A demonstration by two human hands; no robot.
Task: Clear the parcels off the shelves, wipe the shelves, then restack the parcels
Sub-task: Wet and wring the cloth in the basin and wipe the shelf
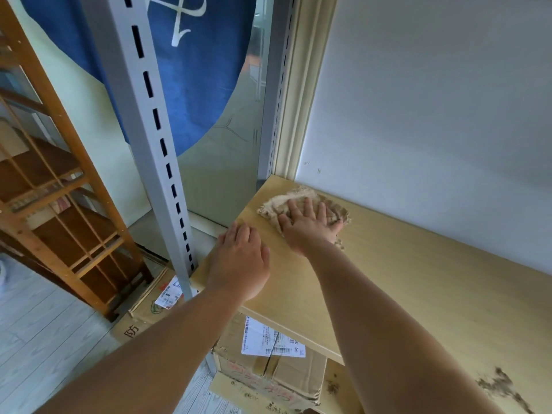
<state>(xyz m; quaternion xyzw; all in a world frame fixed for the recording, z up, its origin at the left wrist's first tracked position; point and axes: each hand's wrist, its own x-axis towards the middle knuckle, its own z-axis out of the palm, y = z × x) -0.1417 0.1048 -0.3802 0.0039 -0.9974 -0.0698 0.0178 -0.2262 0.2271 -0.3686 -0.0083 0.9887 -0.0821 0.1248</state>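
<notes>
Rag [301, 204] bunched at the far left corner of the pale wooden shelf [418, 288], close to the wall [433, 115]. Pressed flat under the right hand [310, 228], fingers straight and spread, nothing clutched. Left hand [239, 261] laid on the shelf's near left edge, fingers loosely extended, holding nothing, just beside the slotted grey upright [155, 150]. Shelf top bare of parcels; wiping stage, by the look of it. Dark smudge of dirt [501, 386] left at the near right end, well apart from the rag. Labelled cardboard parcel [268, 363] seen on the level below, another box [155, 303] on the floor to the left. Wooden lattice rack [59, 204] further left, blue curtain [185, 70] beyond.

Risks from here, as judgement: rag only pressed, not gripped, so likely to slide out or bunch up on a fast stroke; grime pushed off the near edge could land on the parcel beneath; the smudge at the right end easily missed.
</notes>
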